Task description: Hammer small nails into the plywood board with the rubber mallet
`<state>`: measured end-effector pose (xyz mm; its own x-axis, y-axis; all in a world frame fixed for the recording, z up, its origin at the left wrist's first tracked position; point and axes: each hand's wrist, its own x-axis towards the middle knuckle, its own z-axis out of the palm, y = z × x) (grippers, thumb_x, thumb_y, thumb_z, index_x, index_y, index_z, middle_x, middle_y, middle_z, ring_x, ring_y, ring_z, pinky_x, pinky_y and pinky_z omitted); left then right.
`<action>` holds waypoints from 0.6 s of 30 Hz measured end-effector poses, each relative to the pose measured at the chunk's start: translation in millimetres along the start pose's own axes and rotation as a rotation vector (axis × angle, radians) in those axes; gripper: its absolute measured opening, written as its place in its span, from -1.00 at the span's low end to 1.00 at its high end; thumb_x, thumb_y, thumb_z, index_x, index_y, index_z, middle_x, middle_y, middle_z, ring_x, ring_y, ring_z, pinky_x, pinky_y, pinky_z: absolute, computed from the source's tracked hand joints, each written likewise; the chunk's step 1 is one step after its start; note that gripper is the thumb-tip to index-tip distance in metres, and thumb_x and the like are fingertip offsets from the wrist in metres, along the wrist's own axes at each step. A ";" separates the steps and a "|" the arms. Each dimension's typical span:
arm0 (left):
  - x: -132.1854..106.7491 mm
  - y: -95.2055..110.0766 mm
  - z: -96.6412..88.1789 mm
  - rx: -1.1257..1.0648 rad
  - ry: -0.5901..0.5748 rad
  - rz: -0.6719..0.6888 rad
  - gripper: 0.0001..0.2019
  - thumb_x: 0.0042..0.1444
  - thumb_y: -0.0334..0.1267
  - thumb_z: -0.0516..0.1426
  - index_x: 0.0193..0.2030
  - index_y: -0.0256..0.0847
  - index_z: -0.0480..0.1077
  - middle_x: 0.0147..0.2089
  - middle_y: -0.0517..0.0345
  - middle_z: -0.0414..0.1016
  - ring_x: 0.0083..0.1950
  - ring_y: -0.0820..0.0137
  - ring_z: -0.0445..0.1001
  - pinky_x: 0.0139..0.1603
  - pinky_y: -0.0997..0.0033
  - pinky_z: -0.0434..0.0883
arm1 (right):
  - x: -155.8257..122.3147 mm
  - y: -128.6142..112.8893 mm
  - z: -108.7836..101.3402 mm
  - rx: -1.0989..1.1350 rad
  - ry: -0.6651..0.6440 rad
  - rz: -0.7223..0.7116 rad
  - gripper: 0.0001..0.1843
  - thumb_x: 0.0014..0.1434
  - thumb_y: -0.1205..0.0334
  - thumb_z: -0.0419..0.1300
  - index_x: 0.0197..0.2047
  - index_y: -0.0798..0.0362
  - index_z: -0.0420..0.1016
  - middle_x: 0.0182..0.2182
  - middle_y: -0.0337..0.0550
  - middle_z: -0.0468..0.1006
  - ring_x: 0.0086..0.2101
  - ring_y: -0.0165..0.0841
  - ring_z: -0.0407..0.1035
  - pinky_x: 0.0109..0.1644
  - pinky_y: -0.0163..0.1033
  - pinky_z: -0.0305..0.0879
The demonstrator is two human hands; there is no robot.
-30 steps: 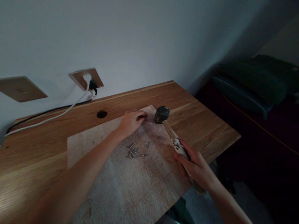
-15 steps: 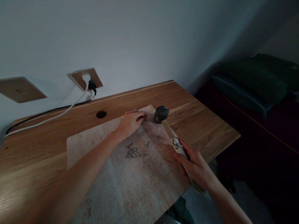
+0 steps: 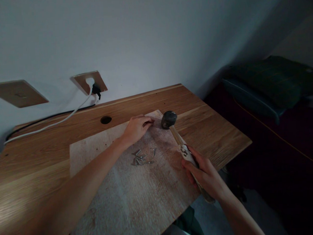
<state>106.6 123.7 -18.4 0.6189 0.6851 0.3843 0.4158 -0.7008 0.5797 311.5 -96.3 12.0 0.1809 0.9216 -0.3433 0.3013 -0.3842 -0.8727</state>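
Note:
My right hand (image 3: 200,169) is wrapped round the wooden handle of a rubber mallet (image 3: 169,119), whose black head is over the far right part of a pale wooden board (image 3: 138,197). Close to the left of the mallet head, my left hand (image 3: 138,127) rests near the board's far edge, its thumb and fingertips drawn together in a pinch. Whatever may be between those fingertips is too small to make out. Several metal nails (image 3: 139,157) lie in a loose pile on the board, nearer to me than my left hand.
The board lies on a wooden desk (image 3: 197,119) with a round cable hole (image 3: 106,119). Behind it, a white cable (image 3: 54,124) and a black one run to a wall socket (image 3: 90,82). Dark cushions (image 3: 263,83) are at the right, beyond the desk's edge.
Almost nothing differs. Both hands, the mallet and the nails keep their places.

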 end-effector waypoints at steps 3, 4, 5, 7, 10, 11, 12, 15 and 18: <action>0.0 1.6 -0.8 0.010 -0.016 -0.020 -0.83 0.26 -0.43 0.20 -0.17 -0.12 0.62 -0.18 0.10 0.68 -0.16 0.28 0.62 -0.03 0.26 0.51 | -0.4 0.5 0.3 0.016 0.001 0.021 -0.21 0.28 -0.10 0.17 0.42 0.17 0.21 -0.72 -0.48 0.37 -0.75 -0.42 0.23 -0.69 -0.38 0.20; 0.0 2.2 -1.1 0.022 -0.026 -0.024 -0.83 0.26 -0.43 0.20 -0.17 -0.13 0.62 -0.19 0.10 0.67 -0.17 0.27 0.62 -0.04 0.25 0.51 | -0.7 0.7 0.2 0.016 0.002 0.016 -0.21 0.27 -0.10 0.17 0.42 0.18 0.22 -0.72 -0.47 0.37 -0.74 -0.42 0.23 -0.69 -0.38 0.20; 0.0 2.8 -1.5 0.032 -0.024 -0.028 -0.83 0.26 -0.43 0.20 -0.18 -0.13 0.63 -0.19 0.09 0.67 -0.17 0.27 0.62 -0.04 0.25 0.51 | -1.0 0.7 0.1 0.013 0.003 0.011 -0.22 0.27 -0.10 0.18 0.41 0.19 0.23 -0.72 -0.47 0.37 -0.74 -0.42 0.23 -0.68 -0.38 0.20; 0.0 3.6 -2.2 0.032 -0.001 -0.029 -0.82 0.26 -0.44 0.20 -0.16 -0.12 0.62 -0.16 0.10 0.68 -0.15 0.27 0.63 -0.02 0.25 0.51 | -1.4 0.3 -0.1 0.008 0.004 0.007 -0.22 0.28 -0.09 0.17 0.42 0.20 0.23 -0.73 -0.46 0.37 -0.74 -0.42 0.23 -0.68 -0.38 0.19; 0.2 3.5 -2.5 0.010 0.000 -0.026 -0.81 0.26 -0.45 0.20 -0.17 -0.10 0.62 -0.15 0.13 0.68 -0.14 0.29 0.63 -0.01 0.26 0.52 | -1.5 -1.0 -0.2 -0.008 0.006 -0.005 -0.21 0.28 -0.09 0.17 0.43 0.21 0.21 -0.74 -0.46 0.37 -0.74 -0.41 0.25 -0.66 -0.37 0.19; 0.3 3.1 -2.4 0.006 -0.014 -0.028 -0.80 0.25 -0.47 0.20 -0.18 -0.10 0.62 -0.16 0.13 0.68 -0.14 0.29 0.63 0.00 0.26 0.52 | -1.4 -1.2 -0.1 -0.011 0.007 -0.007 -0.20 0.28 -0.09 0.17 0.43 0.21 0.21 -0.75 -0.46 0.37 -0.74 -0.40 0.25 -0.66 -0.37 0.19; 0.5 2.8 -2.2 0.003 -0.028 -0.030 -0.80 0.24 -0.47 0.20 -0.18 -0.10 0.62 -0.16 0.12 0.69 -0.14 0.28 0.63 0.00 0.26 0.53 | -1.1 -1.0 -0.1 -0.011 0.006 -0.009 -0.20 0.28 -0.09 0.17 0.43 0.21 0.21 -0.75 -0.46 0.36 -0.75 -0.40 0.24 -0.67 -0.37 0.18; 0.8 2.5 -1.9 -0.022 -0.007 -0.026 -0.80 0.24 -0.48 0.21 -0.16 -0.10 0.62 -0.14 0.13 0.69 -0.12 0.29 0.63 0.02 0.26 0.53 | -0.3 1.3 0.0 0.001 0.009 -0.007 -0.20 0.29 -0.10 0.17 0.44 0.20 0.20 -0.75 -0.47 0.36 -0.75 -0.42 0.22 -0.68 -0.37 0.16; 1.1 3.2 -2.0 -0.042 -0.007 -0.022 -0.81 0.26 -0.46 0.21 -0.15 -0.10 0.61 -0.14 0.15 0.69 -0.12 0.30 0.64 0.02 0.26 0.53 | -0.1 4.1 0.1 0.012 0.012 0.003 -0.18 0.29 -0.12 0.17 0.45 0.20 0.18 -0.74 -0.48 0.36 -0.75 -0.42 0.21 -0.68 -0.37 0.17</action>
<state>107.2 122.6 -14.8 0.6149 0.6984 0.3663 0.4011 -0.6769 0.6172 312.6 -98.0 8.4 0.1926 0.9199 -0.3417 0.2894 -0.3859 -0.8759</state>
